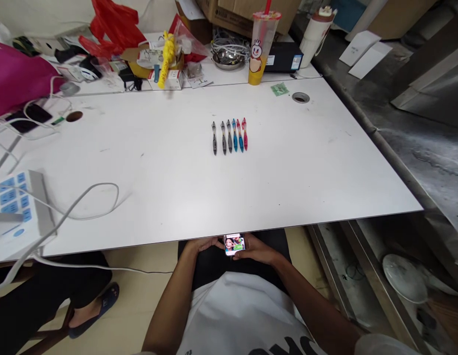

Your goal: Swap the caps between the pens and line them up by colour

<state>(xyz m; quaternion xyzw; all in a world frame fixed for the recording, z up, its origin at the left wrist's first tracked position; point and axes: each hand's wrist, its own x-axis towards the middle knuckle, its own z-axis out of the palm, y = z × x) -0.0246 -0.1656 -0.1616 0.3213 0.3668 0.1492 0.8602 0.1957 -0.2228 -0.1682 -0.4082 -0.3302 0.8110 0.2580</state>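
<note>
A smartphone [234, 245] with a lit, colourful screen is held over my lap, just below the table's front edge. My right hand [256, 249] is closed on its right side, the thumb near the lower edge of the screen. On the left side my left hand [207, 243] has its fingers against the phone; part of that hand is in shadow under the table edge. Further off on the white table [184, 192], several click pens lie in a row: grey pens [224, 138], blue pens [235, 135] and a red pen [245, 134].
A drink cup [257, 54], a tape roll [300, 97], a metal bowl [228, 60] and a yellow toy [166, 59] are at the back. A white device [32, 207] with blue keys and loose cables occupies the left. Another person's foot [94, 310] shows below.
</note>
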